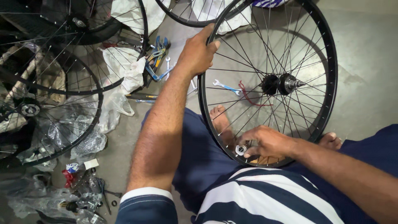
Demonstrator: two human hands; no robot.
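Your right hand (267, 143) sits at the near, lower arc of the wheel (268, 81), fingers pinched shut on a small round silver spoke tool (241, 149) set against the rim where the spokes meet it. Your left hand (198, 52) is farther out, curled closed over the rim's upper left arc, thumb inside and fingers over the edge.

The wheel stands on edge on the floor (365, 62) between your bare feet, the left foot (219, 120) seen through the spokes, the right foot (331, 141) just outside the rim.

By the look of it you are truing or tensioning spokes, one nipple at a time. The next move likely calls for a small, measured twist of the tool while your left hand keeps the rim from rolling.

The wheel's long axis runs near to far, leaning slightly away from you. Its hub (281, 84) points its axle to the right.

Beyond, a blue spanner (226, 87) lies on the floor behind the spokes, pliers (157, 58) farther left, and other wheels (62, 74) lean at the left.
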